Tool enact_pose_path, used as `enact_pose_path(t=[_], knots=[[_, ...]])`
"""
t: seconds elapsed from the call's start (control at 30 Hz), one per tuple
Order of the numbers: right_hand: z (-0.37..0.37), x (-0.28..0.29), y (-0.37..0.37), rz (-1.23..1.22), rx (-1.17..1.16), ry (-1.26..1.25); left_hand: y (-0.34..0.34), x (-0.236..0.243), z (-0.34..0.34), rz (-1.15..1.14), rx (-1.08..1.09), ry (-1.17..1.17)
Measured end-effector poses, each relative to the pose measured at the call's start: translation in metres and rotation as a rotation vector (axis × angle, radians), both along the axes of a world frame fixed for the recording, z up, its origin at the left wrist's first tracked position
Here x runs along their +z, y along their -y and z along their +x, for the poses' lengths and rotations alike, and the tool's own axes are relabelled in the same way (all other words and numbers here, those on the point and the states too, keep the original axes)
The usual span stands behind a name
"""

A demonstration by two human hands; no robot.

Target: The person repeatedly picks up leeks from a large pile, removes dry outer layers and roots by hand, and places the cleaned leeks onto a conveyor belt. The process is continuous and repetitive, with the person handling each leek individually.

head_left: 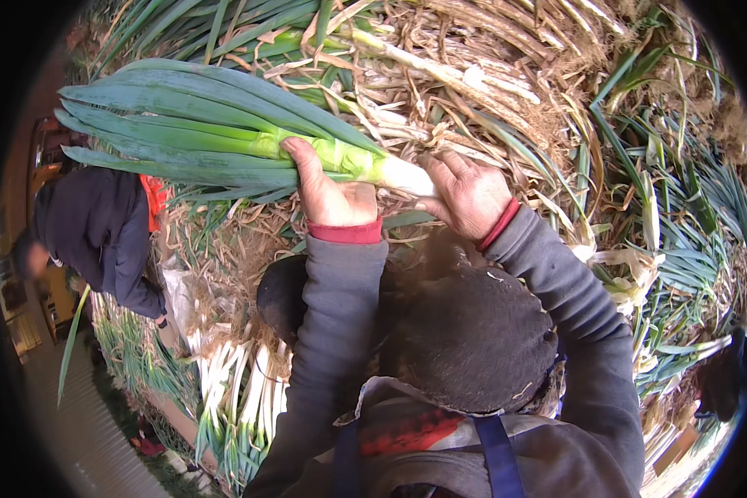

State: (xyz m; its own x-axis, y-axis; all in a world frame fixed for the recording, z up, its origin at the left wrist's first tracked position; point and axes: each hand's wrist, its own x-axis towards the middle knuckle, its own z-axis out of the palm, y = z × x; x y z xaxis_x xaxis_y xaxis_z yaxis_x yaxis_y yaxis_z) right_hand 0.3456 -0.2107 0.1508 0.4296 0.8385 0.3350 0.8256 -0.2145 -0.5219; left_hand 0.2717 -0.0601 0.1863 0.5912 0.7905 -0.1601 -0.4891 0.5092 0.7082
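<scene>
A thick green onion [402, 176] lies nearly level across my two hands, its long blue-green leaves fanning out to the left. Its stem turns from pale green to white toward the right. I cannot tell whether it is a single plant or several pressed together. My left hand [334, 192] is closed around the pale green part, thumb on top, most fingers hidden beneath. Around the white end my right hand [471, 195] is closed with its fingers curled, covering the tip. Dry brown leaves and roots lie behind and under both hands.
Withered stalks [490, 91] are heaped beyond my hands. More green onions [697, 241] lie at the right. White-stemmed ones [245, 382] lie in rows at the lower left. A person in dark clothes [100, 224] bends over at the left. My dark-covered knee [473, 340] is below my hands.
</scene>
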Motion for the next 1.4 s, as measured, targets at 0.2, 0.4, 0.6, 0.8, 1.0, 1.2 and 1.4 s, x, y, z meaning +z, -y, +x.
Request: enact_pose_path(t=[0.2, 0.4, 0.6, 0.8, 1.0, 1.2, 1.4], knots=[[0.016, -0.059, -0.006, 0.117, 0.184, -0.256, -0.006, -0.018, -0.017, -0.088, -0.04, -0.096], [0.02, -0.054, 0.014, -0.074, -0.207, -0.762, -0.007, -0.027, -0.013, -0.065, -0.046, -0.038], [0.012, 0.002, -0.001, -0.079, 0.227, -0.242, -0.014, -0.032, -0.015, -0.026, -0.061, -0.045], [0.024, -0.012, -0.017, -0.006, 0.571, -0.317, -0.014, -0.025, -0.019, 0.005, -0.069, -0.108], [0.094, -0.074, 0.012, -0.401, -0.156, -0.561, -0.014, -0.019, -0.031, -0.098, -0.167, -0.009], [0.073, -0.057, 0.033, -0.572, -0.104, -0.698, -0.025, -0.036, -0.02, -0.163, -0.405, 0.433], [0.005, 0.009, -0.006, 0.162, 0.387, -0.655, -0.023, -0.038, -0.006, -0.155, -0.507, 0.577]])
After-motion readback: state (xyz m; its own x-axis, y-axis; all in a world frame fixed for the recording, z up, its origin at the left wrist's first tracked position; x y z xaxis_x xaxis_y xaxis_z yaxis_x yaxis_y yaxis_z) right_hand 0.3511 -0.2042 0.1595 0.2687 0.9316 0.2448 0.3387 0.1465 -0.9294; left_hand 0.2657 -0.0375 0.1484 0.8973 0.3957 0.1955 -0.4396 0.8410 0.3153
